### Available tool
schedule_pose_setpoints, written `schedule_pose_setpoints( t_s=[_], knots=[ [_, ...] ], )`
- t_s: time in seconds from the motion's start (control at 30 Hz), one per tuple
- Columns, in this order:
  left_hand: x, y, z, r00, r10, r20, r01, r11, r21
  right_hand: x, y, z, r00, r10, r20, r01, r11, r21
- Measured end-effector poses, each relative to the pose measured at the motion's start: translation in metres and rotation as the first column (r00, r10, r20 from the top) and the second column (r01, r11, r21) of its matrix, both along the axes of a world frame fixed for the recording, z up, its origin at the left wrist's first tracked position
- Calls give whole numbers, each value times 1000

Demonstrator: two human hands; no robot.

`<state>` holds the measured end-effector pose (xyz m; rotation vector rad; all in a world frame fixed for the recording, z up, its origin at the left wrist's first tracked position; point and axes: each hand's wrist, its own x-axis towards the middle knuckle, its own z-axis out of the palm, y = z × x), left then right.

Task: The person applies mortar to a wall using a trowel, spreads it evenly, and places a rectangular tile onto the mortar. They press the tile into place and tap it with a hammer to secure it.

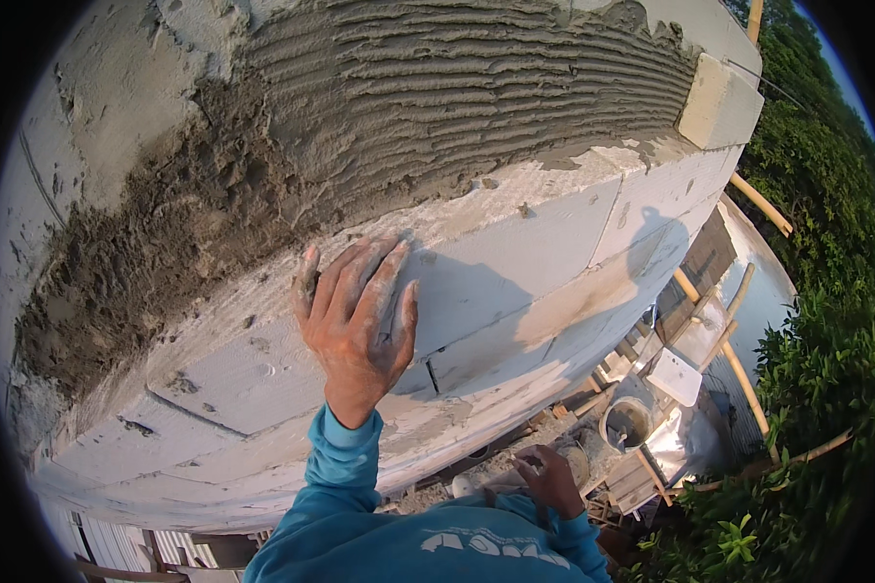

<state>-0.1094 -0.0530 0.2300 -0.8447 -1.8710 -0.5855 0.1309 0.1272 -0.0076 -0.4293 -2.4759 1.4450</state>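
Observation:
My left hand (353,316) is spread on the pale block wall (515,257), its dusty fingertips at the upper edge beside the mortar. Nothing is in it. Lower down and to the right, my right hand (551,478) hovers near my body with loosely bent fingers, and no object shows in it. Wet grey mortar (476,87), combed into long ridges, covers the top of the wall ahead. Toward the left the bed turns into rough, darker mortar (165,233). A single cream block (719,102) stands at the mortar's right end.
Far below on the right are a bucket (626,425) with grey contents, a white rectangular tub (674,377) and wooden planks (635,480). Bamboo poles (746,389) rise beside them. Green foliage (817,194) lines the right side. Shadows fall across the wall face.

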Motion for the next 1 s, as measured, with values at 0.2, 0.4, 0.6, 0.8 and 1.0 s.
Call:
schedule_pose_setpoints(
  t_s=[0.2, 0.4, 0.6, 0.8, 1.0],
  knots=[
    [-3, 0, -2, 1000, -24, -8, 24, 1000, 7, 2, -12, 2, 997, 57, 47, -60, 996, 62],
    [-2, 1, -6, 1000, 18, 13, -18, 1000, 0, 2, -3, -8, 997, 23, 75, -34, 989, 146],
    [-1, 2, -4, 999, 43, -7, -44, 999, -16, 5, 0, -8, 996, 8, 85, -15, 997, 79],
    [-1, 9, -5, 990, 125, -70, -127, 992, -20, 16, 16, -28, 987, -69, 145, 58, 995, 76],
    [-3, 13, -4, 981, 148, -122, -150, 989, -7, 25, 39, -45, 979, -135, 152, 133, 991, 23]
  ],
)
